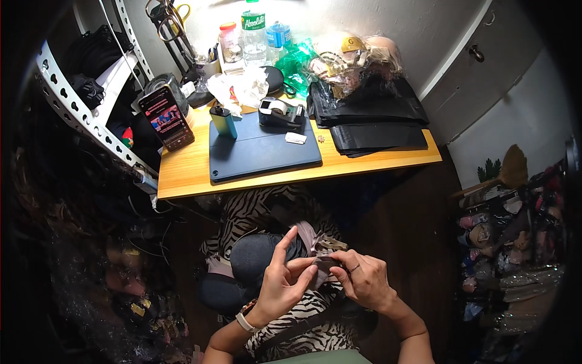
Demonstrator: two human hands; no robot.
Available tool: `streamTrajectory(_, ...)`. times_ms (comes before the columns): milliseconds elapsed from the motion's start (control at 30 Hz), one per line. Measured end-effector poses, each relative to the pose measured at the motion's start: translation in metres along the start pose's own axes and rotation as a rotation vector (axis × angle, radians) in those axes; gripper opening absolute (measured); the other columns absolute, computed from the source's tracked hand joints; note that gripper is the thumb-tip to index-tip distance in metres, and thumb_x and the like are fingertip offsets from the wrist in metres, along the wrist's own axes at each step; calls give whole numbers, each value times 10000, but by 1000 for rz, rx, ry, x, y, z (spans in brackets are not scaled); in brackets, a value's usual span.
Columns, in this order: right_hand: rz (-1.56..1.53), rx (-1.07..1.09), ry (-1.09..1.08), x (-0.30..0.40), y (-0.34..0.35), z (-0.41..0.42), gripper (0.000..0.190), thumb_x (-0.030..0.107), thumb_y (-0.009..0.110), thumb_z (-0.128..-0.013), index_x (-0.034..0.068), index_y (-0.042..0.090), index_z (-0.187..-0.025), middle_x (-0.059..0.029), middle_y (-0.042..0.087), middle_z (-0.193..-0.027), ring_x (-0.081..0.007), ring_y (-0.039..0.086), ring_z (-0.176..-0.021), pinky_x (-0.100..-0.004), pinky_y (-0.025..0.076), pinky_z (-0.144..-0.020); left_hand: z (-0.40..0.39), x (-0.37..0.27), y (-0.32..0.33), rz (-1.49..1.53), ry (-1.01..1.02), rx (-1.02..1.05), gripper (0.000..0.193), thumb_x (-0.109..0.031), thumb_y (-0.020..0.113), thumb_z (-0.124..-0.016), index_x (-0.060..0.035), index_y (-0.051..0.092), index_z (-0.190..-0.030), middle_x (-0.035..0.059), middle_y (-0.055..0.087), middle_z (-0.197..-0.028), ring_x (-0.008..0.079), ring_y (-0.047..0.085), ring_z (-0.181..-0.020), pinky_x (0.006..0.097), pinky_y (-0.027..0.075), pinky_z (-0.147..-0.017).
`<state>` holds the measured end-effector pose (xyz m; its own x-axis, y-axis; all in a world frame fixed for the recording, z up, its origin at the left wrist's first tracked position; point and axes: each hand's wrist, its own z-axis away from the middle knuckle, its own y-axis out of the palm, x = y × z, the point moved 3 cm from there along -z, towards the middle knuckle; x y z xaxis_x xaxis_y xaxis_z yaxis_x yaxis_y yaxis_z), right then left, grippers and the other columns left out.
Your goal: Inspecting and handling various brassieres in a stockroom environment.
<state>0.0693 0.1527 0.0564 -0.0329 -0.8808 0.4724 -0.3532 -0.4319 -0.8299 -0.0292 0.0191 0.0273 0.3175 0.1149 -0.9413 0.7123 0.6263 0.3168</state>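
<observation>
A bra with dark padded cups (252,258) and pale mauve bands lies across my lap on zebra-print cloth (300,314). My left hand (283,284) pinches a small greyish end piece of the bra band (323,264) between thumb and a finger, its index finger raised. From the other side, my right hand (367,278) grips the same piece between thumb and fingertips. The fingers partly hide it, so its exact form is unclear. A brownish strap (332,243) shows just above the right fingers. Below the left hand sits a second dark cup (225,291).
A wooden table (186,182) stands ahead, bearing a tablet case (268,157), a tape dispenser (282,113), a propped phone (167,119) and black plastic mailers (379,136). At left is a perforated metal shelf (82,109); wrapped garments (495,245) are heaped at right.
</observation>
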Motion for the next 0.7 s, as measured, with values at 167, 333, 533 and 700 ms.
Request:
streamTrajectory(167, 44, -6, -16, -1, -5, -4, 230, 202, 637, -843, 85, 570, -1029, -55, 588, -740, -204, 597, -575, -300, 461, -503, 1, -1, 0, 17, -4, -1, 729, 60, 549, -870, -39, 108, -1442, 152, 646, -990, 104, 606, -868, 221, 506, -755)
streamTrajectory(333, -89, -82, -39, 3, -4, -1, 435, 98, 746, -637, 88, 621, -1053, -75, 572, -922, -196, 607, -579, -283, 507, -489, -5, -2, -6, 57, -103, 35, 607, -33, 512, -924, -30, 158, -1417, 130, 651, -964, 73, 592, -810, 191, 492, -686)
streamTrajectory(533, -660, -269, 590, -18, -8, 11, 236, 84, 636, -842, -21, 606, -1051, -11, 588, -740, -42, 533, -646, -189, 454, -584, -76, -16, -54, -1021, 194, -207, 256, -188, 545, -908, -10, 572, -726, 166, 635, -687, 266, 636, -613, 343, 483, -531)
streamTrajectory(700, -992, -378, 752, -32, -14, 26, 353, 64, 627, -821, -14, 541, -1154, -4, 597, -857, -27, 510, -637, -159, 423, -567, -116, 45, -110, -1559, 207, 110, 166, -175, 647, -763, -24, 594, -719, 190, 601, -662, 367, 604, -640, 439, 490, -573)
